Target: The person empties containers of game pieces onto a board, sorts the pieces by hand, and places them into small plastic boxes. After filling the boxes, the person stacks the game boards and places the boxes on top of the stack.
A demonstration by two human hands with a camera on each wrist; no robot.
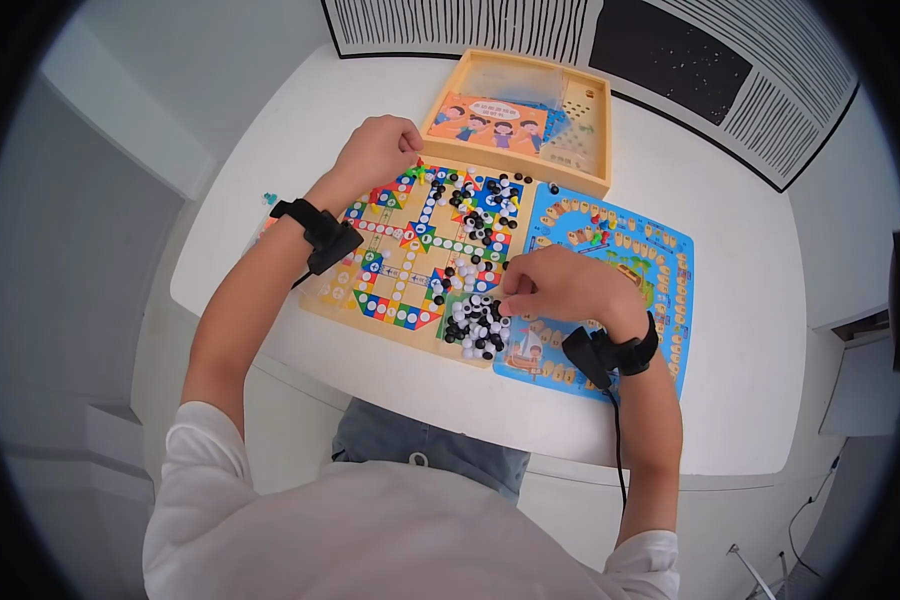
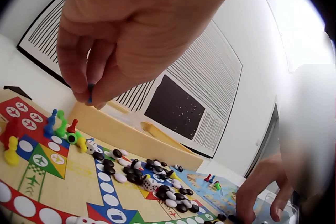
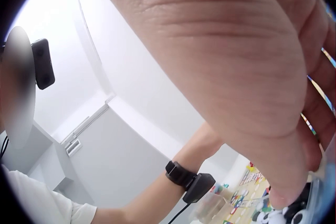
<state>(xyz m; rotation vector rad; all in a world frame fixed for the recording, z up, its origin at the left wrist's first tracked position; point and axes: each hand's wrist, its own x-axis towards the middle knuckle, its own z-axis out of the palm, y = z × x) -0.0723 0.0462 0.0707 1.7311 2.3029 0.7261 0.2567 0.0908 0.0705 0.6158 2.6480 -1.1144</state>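
My left hand (image 1: pixel 378 150) is over the far left part of the ludo board (image 1: pixel 395 290). Its thumb and forefinger pinch a small blue game piece (image 2: pixel 91 91), mostly hidden by the fingertips. Below it on the board stand a blue pawn (image 2: pixel 51 122), a green pawn (image 2: pixel 61 124) and other coloured pawns. My right hand (image 1: pixel 570 285) is at the clear box (image 1: pixel 454 347) of black and white pieces (image 1: pixel 475 322), fingers bent down. In the right wrist view its thumb (image 3: pixel 286 195) reaches in beside the pieces; I cannot tell whether it grips one.
Loose black and white pieces (image 1: pixel 480 225) and dice (image 2: pixel 150 184) lie across the board. A blue game board (image 1: pixel 670 290) lies to the right, with several small pawns (image 1: pixel 600 235) on it. Behind stands a wooden tray (image 1: pixel 598 140) holding an orange booklet (image 1: pixel 485 122). A striped panel (image 1: pixel 530 25) stands along the back.
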